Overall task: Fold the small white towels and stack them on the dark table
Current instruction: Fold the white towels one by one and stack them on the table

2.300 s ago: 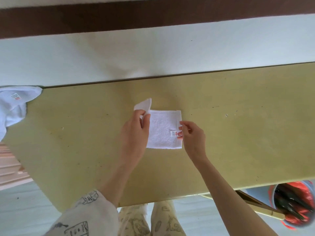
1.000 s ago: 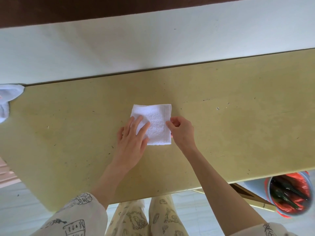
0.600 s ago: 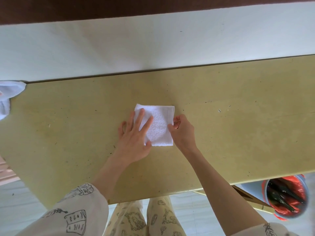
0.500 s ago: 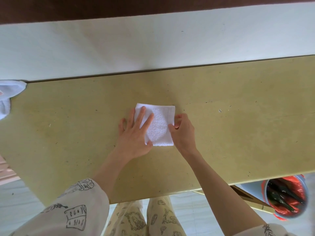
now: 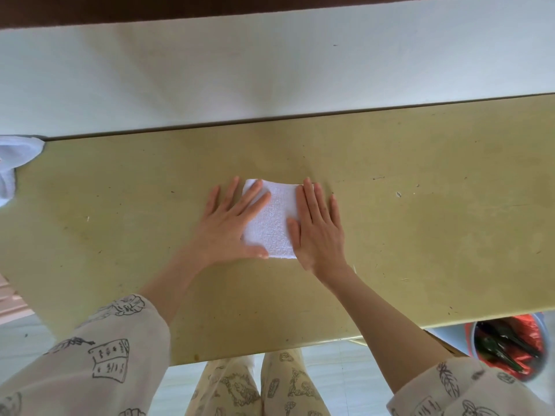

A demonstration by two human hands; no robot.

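Both my hands have gone flat since a sec ago: R hand [image 5: 319,228] had been pinching the towel's 3 o'clock edge, now its fingers lie straight, palm down, gripping nothing. L hand [image 5: 229,225] is likewise spread flat, fingers straight, pressing on the 9 o'clock side of the towel.

Big yellow-green table [image 5: 420,235] fills the view, w/ a white wall [image 5: 270,70] at 12 o'clock. At 4 o'clock, below the table edge, a bin w/ red liner [image 5: 510,349]. At 9 o'clock, on the table's far-left corner, a loose white cloth [image 5: 13,157], well apart from me.

Folded white towel [image 5: 274,223] lies flat near table centre, between and under both palms.
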